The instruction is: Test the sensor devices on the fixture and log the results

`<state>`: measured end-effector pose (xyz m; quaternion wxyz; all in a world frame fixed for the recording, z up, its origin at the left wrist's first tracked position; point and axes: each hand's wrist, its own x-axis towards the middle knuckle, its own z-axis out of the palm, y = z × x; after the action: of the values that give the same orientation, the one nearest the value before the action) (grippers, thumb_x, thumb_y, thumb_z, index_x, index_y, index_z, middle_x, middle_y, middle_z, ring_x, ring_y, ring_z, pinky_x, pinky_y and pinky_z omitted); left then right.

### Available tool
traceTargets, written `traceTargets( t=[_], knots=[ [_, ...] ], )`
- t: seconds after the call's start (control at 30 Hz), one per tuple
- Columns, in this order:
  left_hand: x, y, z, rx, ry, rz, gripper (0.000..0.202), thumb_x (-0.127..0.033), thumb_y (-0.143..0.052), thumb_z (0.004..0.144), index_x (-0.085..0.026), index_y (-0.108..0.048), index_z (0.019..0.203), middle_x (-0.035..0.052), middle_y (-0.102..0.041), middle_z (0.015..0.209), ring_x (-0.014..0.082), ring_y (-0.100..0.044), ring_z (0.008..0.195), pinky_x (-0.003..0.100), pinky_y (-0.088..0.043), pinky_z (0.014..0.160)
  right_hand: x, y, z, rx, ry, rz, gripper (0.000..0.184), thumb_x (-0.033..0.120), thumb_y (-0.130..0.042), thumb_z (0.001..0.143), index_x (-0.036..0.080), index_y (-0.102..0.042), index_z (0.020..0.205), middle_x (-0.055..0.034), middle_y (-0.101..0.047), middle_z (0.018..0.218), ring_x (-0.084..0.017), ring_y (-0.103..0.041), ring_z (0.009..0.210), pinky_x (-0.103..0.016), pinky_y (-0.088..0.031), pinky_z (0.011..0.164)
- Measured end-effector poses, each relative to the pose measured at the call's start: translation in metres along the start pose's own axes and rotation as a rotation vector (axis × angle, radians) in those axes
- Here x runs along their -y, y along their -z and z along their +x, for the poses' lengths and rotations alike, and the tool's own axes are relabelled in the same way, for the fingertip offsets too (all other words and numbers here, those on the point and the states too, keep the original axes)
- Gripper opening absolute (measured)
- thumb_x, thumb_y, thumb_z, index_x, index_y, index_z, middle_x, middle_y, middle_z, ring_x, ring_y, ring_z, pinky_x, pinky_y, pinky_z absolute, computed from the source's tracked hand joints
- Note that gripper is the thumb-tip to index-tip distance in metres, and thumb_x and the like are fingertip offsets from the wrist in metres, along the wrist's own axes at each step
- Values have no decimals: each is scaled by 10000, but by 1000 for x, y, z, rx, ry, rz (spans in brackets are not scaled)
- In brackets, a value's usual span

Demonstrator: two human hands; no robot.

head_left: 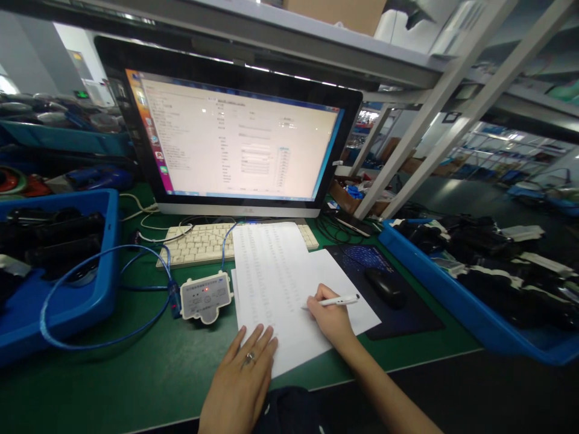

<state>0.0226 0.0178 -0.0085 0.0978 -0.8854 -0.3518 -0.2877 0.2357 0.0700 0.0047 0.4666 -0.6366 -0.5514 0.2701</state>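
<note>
My right hand (332, 319) is closed around a white pen (339, 300), its tip at the surface of a printed paper sheet (260, 259). Faint columns of text run down that sheet, and another sheet (353, 301) shows beneath it on the right. My left hand (242, 380) lies flat with fingers stretched out, its fingertips on the lower left edge of the paper; a ring is on one finger. Left of the paper sits a small pale electronic box (205, 296) with a lit red light, joined to a blue cable (108, 346).
Behind the paper stand a beige keyboard (199, 241), partly covered, and a lit monitor (239, 144). A black mouse (384, 288) rests on a dark mouse pad (407, 319). Blue bins of black parts flank the green table: a left bin (106, 265) and a right bin (452, 292).
</note>
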Motion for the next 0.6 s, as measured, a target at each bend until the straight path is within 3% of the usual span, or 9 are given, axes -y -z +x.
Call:
traceTargets(
  t=[0.6],
  knots=[
    [1,3,2,11,-44,56,342,-119,-356,893,-146,-548,1175,45,-629,1180,205,-601,1076,399,-538,878,-5,-1,1,-24,10,8,220,277,-471,668,240,-309,524,70,-380,418,-112,-356,436,-241,-306,460]
  ],
)
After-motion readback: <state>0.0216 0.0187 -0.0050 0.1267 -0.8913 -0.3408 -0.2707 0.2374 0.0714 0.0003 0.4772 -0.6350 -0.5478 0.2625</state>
